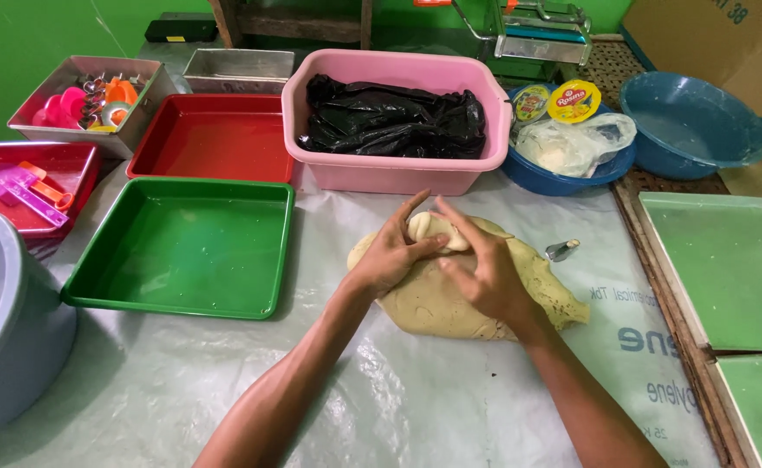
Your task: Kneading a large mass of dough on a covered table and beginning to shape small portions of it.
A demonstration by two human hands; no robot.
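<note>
My left hand (391,256) and right hand (483,270) pinch a small dough piece (433,230), fingers closed on it, atop the dough mass (450,299); green tray (182,247) at nine o'clock, pink tub (394,173) at twelve.

The tabletop (381,407) is covered by a translucent, crinkled plastic sheet (450,399). At its centre lies a flat mound of pale beige dough (433,303). At nine o'clock from it rests a square green plastic tray (182,247); at twelve, a pink rectangular plastic tub (381,169); at three, just beside it, a small shiny metal nozzle (562,250); at eleven, a red square tray (212,139).
</note>
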